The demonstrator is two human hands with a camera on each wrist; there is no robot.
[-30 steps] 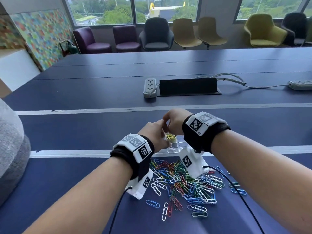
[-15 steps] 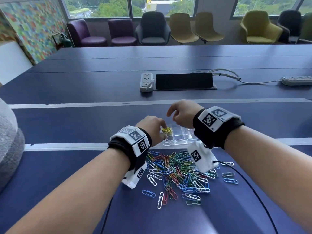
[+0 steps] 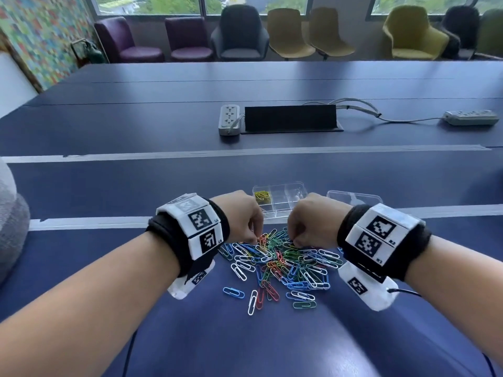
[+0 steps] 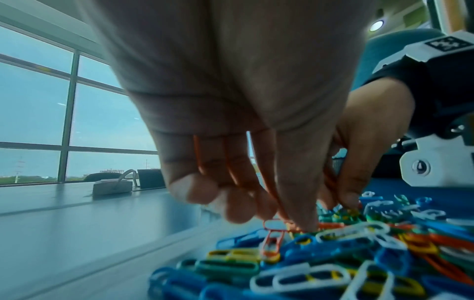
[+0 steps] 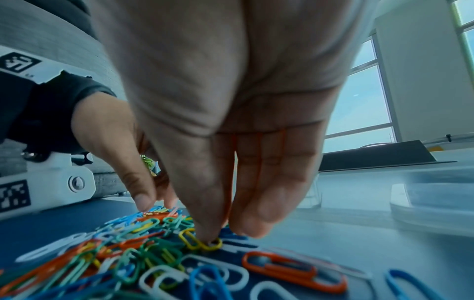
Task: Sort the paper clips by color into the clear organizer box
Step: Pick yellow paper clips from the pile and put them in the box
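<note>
A pile of mixed-colour paper clips (image 3: 280,262) lies on the dark blue table in front of me. Behind it stands the clear organizer box (image 3: 295,206), with yellow clips (image 3: 262,196) in its far left compartment. My left hand (image 3: 254,239) reaches into the pile's far left edge. In the left wrist view the left hand (image 4: 284,221) has its thumb and curled fingers pinching a red clip (image 4: 275,224). My right hand (image 3: 295,242) is at the pile's far right side. In the right wrist view the right hand (image 5: 225,233) pinches a yellow clip (image 5: 200,241).
The box's clear lid (image 3: 353,198) lies right of it. A few stray clips, one blue (image 3: 233,292), lie nearer me. Further back are a power strip (image 3: 229,119), a black cable hatch (image 3: 290,118) and a second strip (image 3: 469,117). A grey cushion (image 3: 11,227) sits at left.
Both hands have come back from above the organizer box and dropped onto the far side of the clip pile. The box now shows fully behind them.
</note>
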